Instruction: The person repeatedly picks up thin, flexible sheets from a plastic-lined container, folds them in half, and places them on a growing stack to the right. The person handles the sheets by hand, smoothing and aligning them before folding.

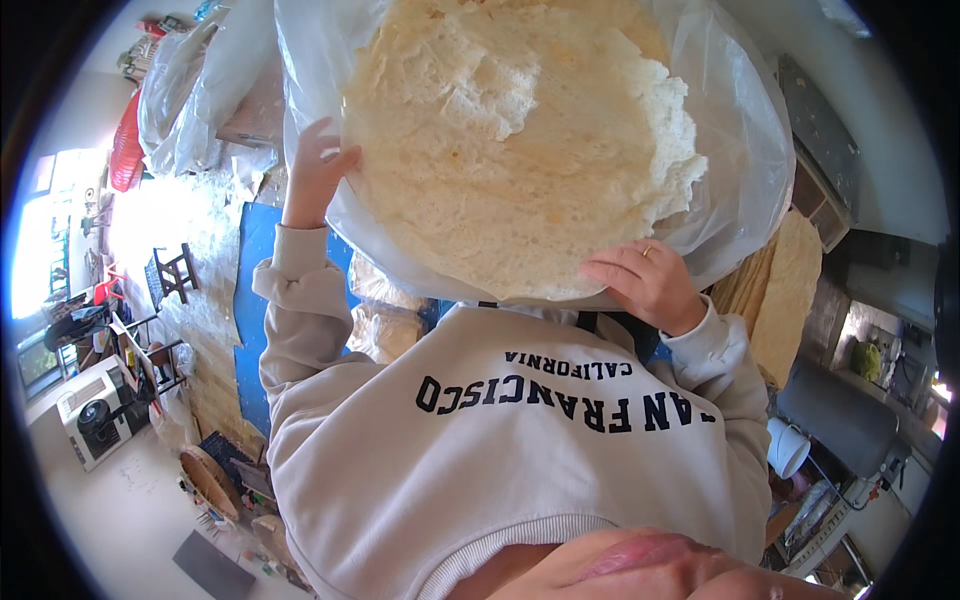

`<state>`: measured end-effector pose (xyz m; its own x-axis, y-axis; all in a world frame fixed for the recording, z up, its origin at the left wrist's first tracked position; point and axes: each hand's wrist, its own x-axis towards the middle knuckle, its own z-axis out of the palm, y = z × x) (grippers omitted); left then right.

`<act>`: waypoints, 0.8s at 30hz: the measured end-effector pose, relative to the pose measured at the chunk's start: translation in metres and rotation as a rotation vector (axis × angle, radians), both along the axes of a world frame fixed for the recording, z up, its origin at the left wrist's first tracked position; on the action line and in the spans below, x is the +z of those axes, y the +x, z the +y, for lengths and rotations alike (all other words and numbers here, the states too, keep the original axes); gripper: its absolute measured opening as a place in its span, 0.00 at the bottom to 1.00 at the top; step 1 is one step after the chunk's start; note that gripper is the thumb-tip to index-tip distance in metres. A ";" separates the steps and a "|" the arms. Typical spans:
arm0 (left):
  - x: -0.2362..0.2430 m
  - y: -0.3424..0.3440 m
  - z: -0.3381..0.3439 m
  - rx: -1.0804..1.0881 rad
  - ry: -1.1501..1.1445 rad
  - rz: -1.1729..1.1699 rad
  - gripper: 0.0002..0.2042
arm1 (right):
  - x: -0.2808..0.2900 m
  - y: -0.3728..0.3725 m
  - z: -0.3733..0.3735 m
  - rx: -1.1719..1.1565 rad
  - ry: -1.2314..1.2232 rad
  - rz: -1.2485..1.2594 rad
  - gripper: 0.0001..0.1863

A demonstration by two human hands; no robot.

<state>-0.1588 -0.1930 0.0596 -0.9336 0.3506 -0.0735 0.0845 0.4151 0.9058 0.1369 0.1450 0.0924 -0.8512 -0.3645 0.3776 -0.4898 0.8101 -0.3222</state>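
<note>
A large, round, thin flatbread, pale yellow with ragged, flaking edges, lies in front of me, seemingly on others. Clear plastic bag sheeting spreads beneath and around it. At its left edge is my left hand, fingers apart and curved, the thumb tip by the rim of the bread. My right hand, with a ring on one finger, is closed over the near right edge. Its fingers lie on top of the bread, and its thumb is hidden.
Brown folded sheets are stacked at the right. Wrapped packages rest on a blue surface at the left. Filled plastic bags hang beyond my left hand. A dark stool and a wicker basket stand farther left.
</note>
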 end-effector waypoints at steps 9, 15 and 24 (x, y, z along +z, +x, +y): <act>0.039 0.043 0.064 -1.005 -0.301 0.554 0.37 | 0.012 -0.009 0.018 -0.221 0.253 -0.119 0.24; 0.049 0.085 0.050 -1.168 -0.443 0.361 0.40 | 0.021 -0.004 0.028 -0.201 -0.257 -0.191 0.22; 0.101 0.082 0.061 -0.302 -0.166 0.995 0.10 | 0.064 -0.052 0.044 -0.371 -0.454 -0.113 0.10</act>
<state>-0.0769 -0.1324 0.1608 -0.4749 0.6347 0.6096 0.8796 0.3648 0.3053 0.0852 0.1888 0.1568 -0.9348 0.1419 0.3255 -0.1428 0.6892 -0.7103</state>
